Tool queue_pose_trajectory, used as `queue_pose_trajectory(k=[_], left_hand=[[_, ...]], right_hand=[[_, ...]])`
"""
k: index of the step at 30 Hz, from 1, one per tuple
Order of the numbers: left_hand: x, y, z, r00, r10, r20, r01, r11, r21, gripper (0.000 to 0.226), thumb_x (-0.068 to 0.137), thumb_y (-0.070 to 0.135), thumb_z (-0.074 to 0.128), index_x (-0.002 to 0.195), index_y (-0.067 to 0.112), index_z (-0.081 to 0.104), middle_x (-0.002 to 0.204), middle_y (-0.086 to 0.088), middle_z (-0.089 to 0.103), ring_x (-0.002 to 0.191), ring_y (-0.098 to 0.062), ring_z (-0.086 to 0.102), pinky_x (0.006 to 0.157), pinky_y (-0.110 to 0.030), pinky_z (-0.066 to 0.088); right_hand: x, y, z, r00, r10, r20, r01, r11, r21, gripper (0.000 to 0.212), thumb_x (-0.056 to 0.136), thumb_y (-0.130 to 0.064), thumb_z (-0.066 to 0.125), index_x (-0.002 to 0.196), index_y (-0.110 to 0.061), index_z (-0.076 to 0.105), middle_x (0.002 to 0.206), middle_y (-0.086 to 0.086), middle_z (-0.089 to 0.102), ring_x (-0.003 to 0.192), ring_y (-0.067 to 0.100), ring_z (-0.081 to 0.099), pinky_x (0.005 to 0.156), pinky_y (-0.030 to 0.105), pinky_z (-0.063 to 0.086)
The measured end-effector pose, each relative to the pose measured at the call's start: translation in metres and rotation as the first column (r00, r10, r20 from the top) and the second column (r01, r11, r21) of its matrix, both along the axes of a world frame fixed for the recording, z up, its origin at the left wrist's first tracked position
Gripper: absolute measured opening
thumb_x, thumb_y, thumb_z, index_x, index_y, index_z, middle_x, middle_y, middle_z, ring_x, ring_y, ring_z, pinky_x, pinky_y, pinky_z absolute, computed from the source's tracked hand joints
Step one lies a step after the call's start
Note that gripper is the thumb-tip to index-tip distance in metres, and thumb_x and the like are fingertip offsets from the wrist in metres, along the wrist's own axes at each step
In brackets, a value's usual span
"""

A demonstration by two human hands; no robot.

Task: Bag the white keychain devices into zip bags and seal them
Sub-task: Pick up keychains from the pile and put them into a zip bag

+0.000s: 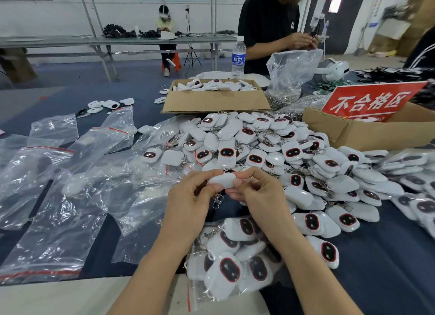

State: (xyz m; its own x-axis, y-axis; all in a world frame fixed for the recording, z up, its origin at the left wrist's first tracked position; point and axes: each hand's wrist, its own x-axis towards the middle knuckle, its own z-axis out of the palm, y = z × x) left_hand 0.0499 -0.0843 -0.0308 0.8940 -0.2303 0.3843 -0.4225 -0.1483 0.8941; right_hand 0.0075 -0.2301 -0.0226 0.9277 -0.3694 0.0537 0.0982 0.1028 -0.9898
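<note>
My left hand (pixel 188 204) and my right hand (pixel 256 192) together pinch one white keychain device (pixel 222 180), its metal clasp (pixel 217 200) dangling below. It hangs above the dark table, in front of a big pile of white keychain devices (pixel 282 154) with red-rimmed dark ovals. Under my wrists lies a zip bag (pixel 235 260) filled with several devices. Several empty zip bags (pixel 70 197) with red seal lines are spread on the left.
An open cardboard box (pixel 216 100) of devices stands behind the pile, a water bottle (pixel 238 57) beyond it. A second box (pixel 367 131) with a red sign (pixel 372 101) sits at right. A person in a black shirt (pixel 268 24) works across the table.
</note>
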Motion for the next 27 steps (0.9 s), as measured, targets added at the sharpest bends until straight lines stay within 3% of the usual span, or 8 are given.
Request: queue_pose_trajectory(k=[3, 7, 11, 14, 18, 21, 24, 27], left_hand=[[0.000, 0.000, 0.000, 0.999, 0.025, 0.035, -0.026, 0.999, 0.031, 0.039, 0.093, 0.014, 0.070, 0.101, 0.053, 0.067, 0.098, 0.023, 0.072, 0.095, 0.002, 0.066, 0.081, -0.011, 0.047], [0.002, 0.007, 0.006, 0.987, 0.102, 0.127, -0.115, 0.989, 0.098, 0.035, 0.096, 0.019, 0.067, 0.104, 0.053, 0.062, 0.095, 0.028, 0.071, 0.093, 0.009, 0.063, 0.076, -0.003, 0.042], [0.005, 0.027, 0.029, 0.928, 0.171, 0.331, -0.220, 0.969, 0.117, 0.022, 0.099, 0.022, 0.061, 0.112, 0.041, 0.061, 0.104, 0.030, 0.064, 0.101, 0.014, 0.058, 0.082, -0.001, 0.038], [0.007, 0.046, 0.054, 0.890, 0.170, 0.423, -0.253, 0.956, 0.148, 0.025, 0.099, 0.023, 0.060, 0.112, 0.044, 0.058, 0.104, 0.026, 0.063, 0.098, 0.011, 0.058, 0.075, -0.003, 0.040], [-0.008, 0.073, 0.067, 0.937, 0.167, 0.306, -0.216, 0.967, 0.136, 0.040, 0.097, 0.016, 0.065, 0.103, 0.054, 0.057, 0.103, 0.027, 0.066, 0.094, 0.004, 0.066, 0.079, -0.011, 0.050], [-0.045, 0.098, 0.041, 0.977, 0.138, 0.165, -0.167, 0.970, 0.175, 0.039, 0.092, 0.016, 0.069, 0.103, 0.053, 0.061, 0.103, 0.023, 0.070, 0.096, 0.001, 0.069, 0.082, -0.017, 0.052], [-0.085, 0.117, 0.012, 0.995, 0.095, 0.017, -0.097, 0.981, 0.166, 0.029, 0.081, 0.030, 0.069, 0.099, 0.052, 0.068, 0.109, 0.022, 0.070, 0.096, 0.000, 0.070, 0.083, -0.013, 0.053], [-0.099, 0.119, -0.005, 0.996, 0.069, -0.053, -0.061, 0.989, 0.137, 0.027, 0.078, 0.022, 0.077, 0.091, 0.046, 0.075, 0.112, 0.025, 0.067, 0.095, -0.002, 0.071, 0.083, -0.008, 0.051]], right_hand=[[0.000, 0.000, 0.000, 0.999, 0.001, 0.035, 0.001, 0.999, -0.048, 0.017, 0.096, -0.006, 0.063, 0.085, -0.019, 0.068, 0.082, 0.004, 0.076, 0.079, 0.016, 0.076, 0.068, 0.018, 0.057], [-0.001, 0.001, 0.002, 0.997, 0.041, 0.068, -0.025, 0.975, -0.221, 0.018, 0.100, -0.022, 0.059, 0.096, -0.036, 0.070, 0.087, -0.006, 0.077, 0.082, 0.009, 0.074, 0.071, 0.018, 0.057], [-0.006, 0.001, 0.007, 0.997, 0.058, 0.056, -0.029, 0.905, -0.424, 0.024, 0.102, -0.027, 0.053, 0.098, -0.047, 0.067, 0.090, -0.017, 0.074, 0.086, 0.003, 0.071, 0.082, 0.028, 0.058], [-0.011, 0.005, 0.016, 0.991, 0.129, -0.036, -0.124, 0.787, -0.604, 0.024, 0.101, -0.026, 0.052, 0.102, -0.045, 0.067, 0.087, -0.021, 0.072, 0.081, 0.001, 0.068, 0.080, 0.028, 0.057], [-0.023, 0.011, 0.027, 0.885, 0.287, -0.366, -0.465, 0.565, -0.681, 0.018, 0.100, -0.043, 0.052, 0.113, -0.044, 0.066, 0.092, -0.024, 0.067, 0.075, -0.009, 0.064, 0.062, 0.016, 0.055], [-0.031, 0.015, 0.035, 0.848, 0.304, -0.434, -0.528, 0.550, -0.646, 0.022, 0.099, -0.048, 0.054, 0.114, -0.041, 0.067, 0.092, -0.028, 0.063, 0.085, -0.002, 0.064, 0.071, 0.021, 0.059], [-0.032, 0.023, 0.038, 0.833, 0.301, -0.465, -0.554, 0.449, -0.701, 0.030, 0.099, -0.051, 0.051, 0.119, -0.035, 0.066, 0.111, -0.015, 0.068, 0.098, 0.006, 0.064, 0.088, 0.029, 0.055], [-0.029, 0.031, 0.037, 0.817, 0.299, -0.493, -0.577, 0.403, -0.711, 0.039, 0.097, -0.056, 0.049, 0.122, -0.031, 0.066, 0.110, -0.009, 0.069, 0.095, 0.010, 0.066, 0.088, 0.033, 0.055]])
